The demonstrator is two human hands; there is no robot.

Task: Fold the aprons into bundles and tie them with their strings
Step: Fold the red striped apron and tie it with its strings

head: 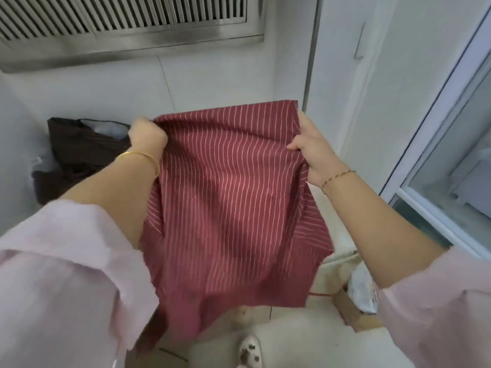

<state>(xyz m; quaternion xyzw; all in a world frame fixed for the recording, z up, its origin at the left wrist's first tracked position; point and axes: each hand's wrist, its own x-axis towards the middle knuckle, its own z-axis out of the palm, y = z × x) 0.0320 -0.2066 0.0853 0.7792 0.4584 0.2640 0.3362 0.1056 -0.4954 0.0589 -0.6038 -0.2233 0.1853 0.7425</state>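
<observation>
A dark red apron [231, 197] with thin white stripes hangs spread in the air in front of me. My left hand [146, 136] grips its upper left corner in a fist. My right hand [312, 150] holds the upper right edge, thumb on the near side of the cloth. The lower part of the apron droops toward the floor. A thin red string [322, 294] trails from its lower right side. A pile of dark brown cloth [79, 155] lies on the white surface at the left, behind my left arm.
A metal vent grille [127, 19] runs along the wall above. A glass-fronted cabinet [451, 166] stands at the right. A cardboard box [356, 312] with a plastic bag in it sits on the tiled floor at the lower right. My slipper [249, 349] shows below.
</observation>
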